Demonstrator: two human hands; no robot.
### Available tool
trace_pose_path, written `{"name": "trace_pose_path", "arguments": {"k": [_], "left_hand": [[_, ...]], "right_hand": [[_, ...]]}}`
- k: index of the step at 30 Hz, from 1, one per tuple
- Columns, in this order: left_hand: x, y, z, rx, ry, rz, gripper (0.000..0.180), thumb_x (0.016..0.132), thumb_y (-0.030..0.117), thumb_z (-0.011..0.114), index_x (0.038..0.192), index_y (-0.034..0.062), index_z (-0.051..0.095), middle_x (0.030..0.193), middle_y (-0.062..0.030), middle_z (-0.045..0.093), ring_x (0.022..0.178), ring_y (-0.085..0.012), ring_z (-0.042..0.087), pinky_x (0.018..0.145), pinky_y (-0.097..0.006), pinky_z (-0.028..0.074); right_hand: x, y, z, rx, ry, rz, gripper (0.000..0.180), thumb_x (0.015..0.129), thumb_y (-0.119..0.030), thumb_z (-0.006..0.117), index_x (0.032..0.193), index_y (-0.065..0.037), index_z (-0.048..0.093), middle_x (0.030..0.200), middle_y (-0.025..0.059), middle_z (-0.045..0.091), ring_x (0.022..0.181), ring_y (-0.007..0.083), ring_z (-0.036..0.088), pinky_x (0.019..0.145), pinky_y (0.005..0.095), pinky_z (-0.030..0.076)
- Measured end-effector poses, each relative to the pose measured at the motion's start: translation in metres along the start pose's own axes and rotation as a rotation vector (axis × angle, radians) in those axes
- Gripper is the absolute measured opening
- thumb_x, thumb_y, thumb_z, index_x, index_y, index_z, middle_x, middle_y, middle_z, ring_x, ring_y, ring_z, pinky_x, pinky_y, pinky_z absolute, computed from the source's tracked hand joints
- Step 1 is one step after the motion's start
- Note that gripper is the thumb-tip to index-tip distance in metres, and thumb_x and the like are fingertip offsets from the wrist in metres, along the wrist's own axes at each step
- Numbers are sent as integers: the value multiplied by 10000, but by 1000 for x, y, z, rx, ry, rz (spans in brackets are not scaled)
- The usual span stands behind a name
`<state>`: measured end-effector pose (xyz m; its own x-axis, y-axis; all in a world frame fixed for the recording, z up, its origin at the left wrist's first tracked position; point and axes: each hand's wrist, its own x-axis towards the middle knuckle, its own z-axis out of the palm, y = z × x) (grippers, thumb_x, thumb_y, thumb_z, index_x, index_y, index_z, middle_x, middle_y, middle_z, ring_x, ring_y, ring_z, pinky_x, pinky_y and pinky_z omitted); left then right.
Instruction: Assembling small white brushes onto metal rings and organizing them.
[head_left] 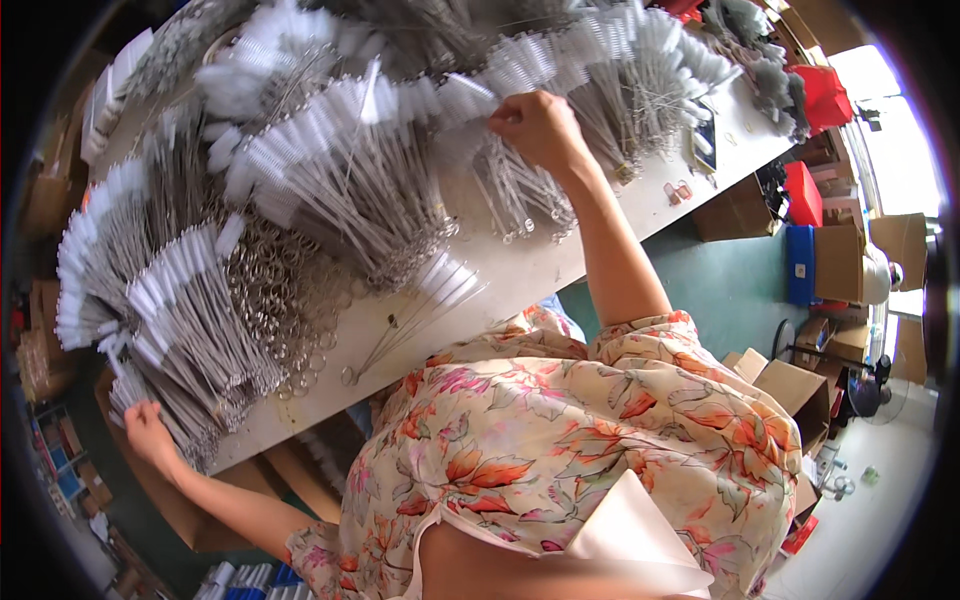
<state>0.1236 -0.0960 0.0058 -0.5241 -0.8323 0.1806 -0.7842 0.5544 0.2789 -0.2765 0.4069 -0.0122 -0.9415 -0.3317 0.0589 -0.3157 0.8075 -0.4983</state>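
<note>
Wire brushes with white bristle heads and looped metal handles lie in thick bundles across the table point(520, 275). My right hand point(538, 128) is raised over the far middle bundles, with fingers curled closed beside a white bristle head point(466, 90). What it pinches, if anything, is hidden. At the table's left end my left hand point(150, 434) has bent fingers against the edge of a brush bundle point(160, 400), and what lies between them does not show. A large brush bundle point(345, 180) sits between the hands. A few loose brushes point(405, 325) lie near the front edge.
A heap of metal rings point(275, 275) lies among the left bundles. Toward the table's right end are a dark flat rectangular object point(704, 146) and a small reddish piece point(678, 192). Cardboard boxes point(740, 210), a blue bin point(800, 265) and a fan point(868, 390) stand to the right.
</note>
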Motion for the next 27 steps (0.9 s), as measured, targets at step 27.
{"name": "trace_pose_path", "arguments": {"k": [27], "left_hand": [[-92, 209, 11, -1320, -89, 60, 289, 923, 185, 464, 1032, -52, 587, 643, 40, 412, 523, -13, 305, 423, -160, 203]], "right_hand": [[24, 0, -123, 573, 486, -201, 224, 870, -258, 559, 842, -40, 605, 617, -14, 528, 533, 76, 482, 500, 231, 395]]}}
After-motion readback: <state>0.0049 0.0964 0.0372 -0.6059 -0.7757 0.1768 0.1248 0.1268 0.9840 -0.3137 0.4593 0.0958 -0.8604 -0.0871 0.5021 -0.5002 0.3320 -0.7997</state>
